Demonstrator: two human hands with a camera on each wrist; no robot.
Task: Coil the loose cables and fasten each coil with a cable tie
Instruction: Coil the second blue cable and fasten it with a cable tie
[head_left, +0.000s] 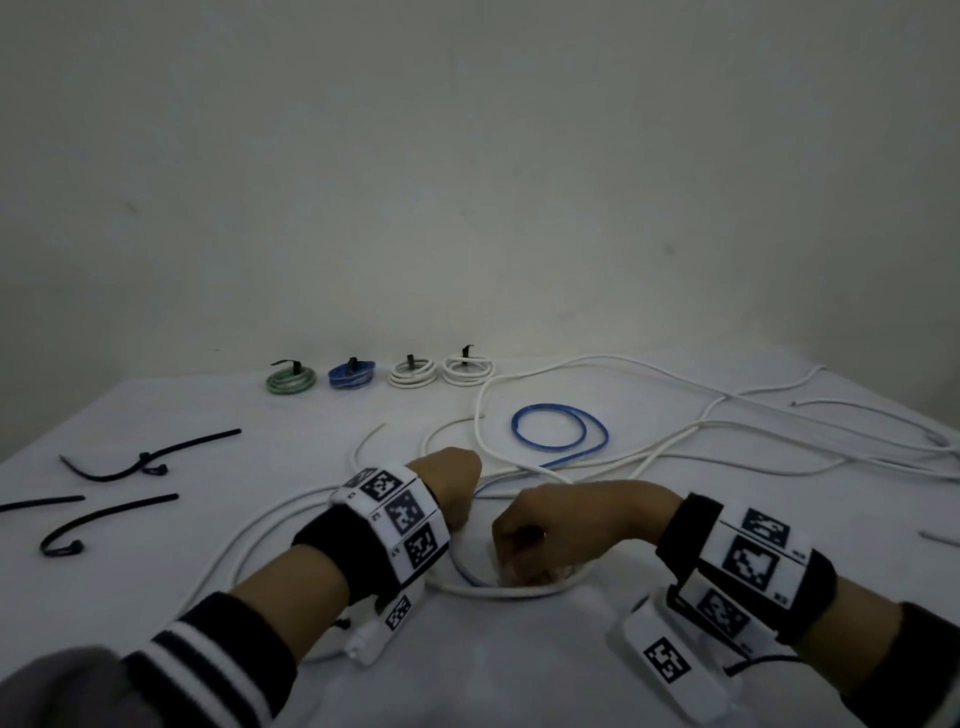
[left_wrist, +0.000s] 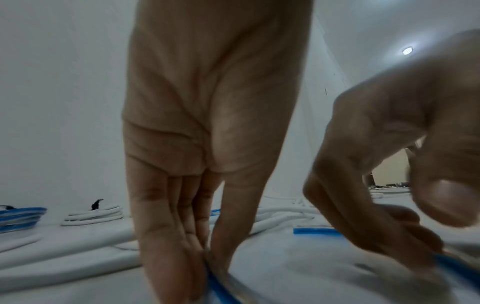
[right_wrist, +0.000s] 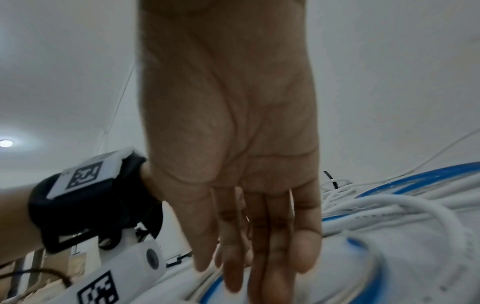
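Thin blue cable (left_wrist: 221, 288) pinched by left hand (head_left: 451, 491); right hand (head_left: 545, 530) grip unclear. Loop may spring open if pinch slackens.

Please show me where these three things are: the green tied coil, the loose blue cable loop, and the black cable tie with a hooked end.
green tied coil (head_left: 292, 383): head view, on its front windings.
loose blue cable loop (head_left: 525, 439): head view, on its left arc.
black cable tie with a hooked end (head_left: 111, 511): head view, on its straight shaft.

table (head_left: 519, 675) | white cloth | tied coils (head_left: 379, 373) | loose cables (head_left: 675, 441) | black ties (head_left: 104, 499)
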